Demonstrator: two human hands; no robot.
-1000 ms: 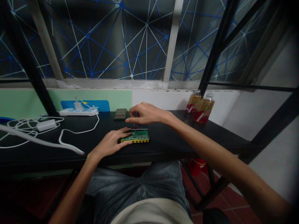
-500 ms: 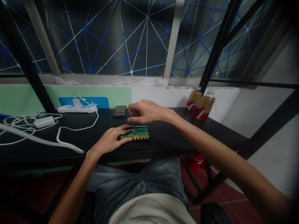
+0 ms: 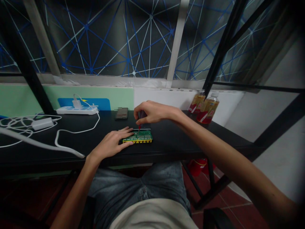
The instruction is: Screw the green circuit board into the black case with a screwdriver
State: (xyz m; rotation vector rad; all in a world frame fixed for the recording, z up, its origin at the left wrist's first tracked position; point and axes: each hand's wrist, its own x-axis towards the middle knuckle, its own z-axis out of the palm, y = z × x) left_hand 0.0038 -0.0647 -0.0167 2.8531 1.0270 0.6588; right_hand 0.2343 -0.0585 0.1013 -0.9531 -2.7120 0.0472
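Observation:
A green circuit board (image 3: 144, 135) with a yellow front edge lies flat on the black table. My left hand (image 3: 114, 142) holds down its left end, the thumb along the front edge and the fingers stretched over the top. My right hand (image 3: 153, 112) is above the board, its fingers closed round the dark handle of a screwdriver (image 3: 142, 115). The red lower part and thin shaft of the screwdriver point down at the board, slightly tilted. Whether the tip touches a screw is too small to tell.
Behind the board lies a small dark flat device (image 3: 122, 113). A white power strip (image 3: 77, 110), a white adapter (image 3: 43, 124) and loose cables occupy the left side. Two drink bottles (image 3: 207, 109) stand at the back right. Below is a red bucket (image 3: 196, 167).
My right hand has shifted slightly right with the screwdriver, which now leans more. My left hand and the board have stayed in place. The view has moved slightly.

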